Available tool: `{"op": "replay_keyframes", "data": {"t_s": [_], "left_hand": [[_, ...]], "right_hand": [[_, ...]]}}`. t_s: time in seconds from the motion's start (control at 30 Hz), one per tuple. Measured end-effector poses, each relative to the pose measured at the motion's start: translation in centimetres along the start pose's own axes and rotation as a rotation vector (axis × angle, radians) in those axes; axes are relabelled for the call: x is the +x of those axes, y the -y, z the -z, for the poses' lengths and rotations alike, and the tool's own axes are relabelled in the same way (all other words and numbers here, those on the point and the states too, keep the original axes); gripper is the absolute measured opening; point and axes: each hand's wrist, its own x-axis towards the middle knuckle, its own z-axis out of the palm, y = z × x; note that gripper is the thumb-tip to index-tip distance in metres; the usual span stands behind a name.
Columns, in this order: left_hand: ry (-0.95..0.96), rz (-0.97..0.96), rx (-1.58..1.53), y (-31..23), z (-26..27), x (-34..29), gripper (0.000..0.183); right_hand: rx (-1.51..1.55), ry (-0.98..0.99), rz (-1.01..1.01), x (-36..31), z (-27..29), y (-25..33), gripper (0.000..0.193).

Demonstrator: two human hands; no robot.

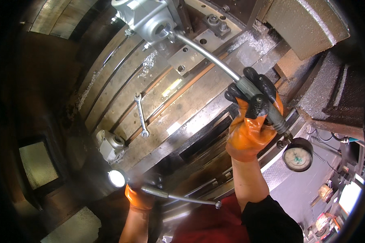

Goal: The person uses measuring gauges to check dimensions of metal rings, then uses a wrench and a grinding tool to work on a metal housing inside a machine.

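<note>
Right of centre, the orange-gloved right hand (pixel 250 131) grips a grey-handled steel bore gauge (pixel 244 84), slanting up-left, tip at the silver cast-metal housing (pixel 145 18), top centre. Lower left, the left hand (pixel 137 197) grasps another grey-handled dial gauge (pixel 155 191).

The right hand (pixel 249 131) wears a glossy, creased orange glove (pixel 244 143) with black finger ends (pixel 268 86) and a wrist-length cuff (pixel 244 153). The left hand (pixel 138 195) wears another orange glove (pixel 134 198), blurred at the fingers. Both forearms (pixel 249 182) are bare; a black sleeve (pixel 271 222) meets the right one. A red garment (pixel 211 229) covers the torso.
</note>
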Motion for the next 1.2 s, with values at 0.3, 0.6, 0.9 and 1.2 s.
{"op": "replay_keyframes", "data": {"t_s": [0.3, 0.6, 0.9, 1.2], "left_hand": [[0.004, 0.112, -0.016, -0.2, -0.6, 0.3, 0.045], [-0.027, 0.129, 0.000, 0.6, 1.1, 0.5, 0.052], [-0.093, 0.034, 0.380, 3.0, 4.5, 0.3, 0.054], [-0.026, 0.181, 0.129, 2.8, 1.4, -0.1, 0.060]], "right_hand": [[-0.276, 0.108, 0.077, -1.5, -0.6, -0.6, 0.028], [-0.214, 0.115, 0.080, -2.6, -1.1, -1.5, 0.038], [-0.036, 0.096, -0.037, -1.9, -0.2, -2.4, 0.038], [-0.166, 0.280, 0.120, -2.9, -1.7, -2.1, 0.038]]}}
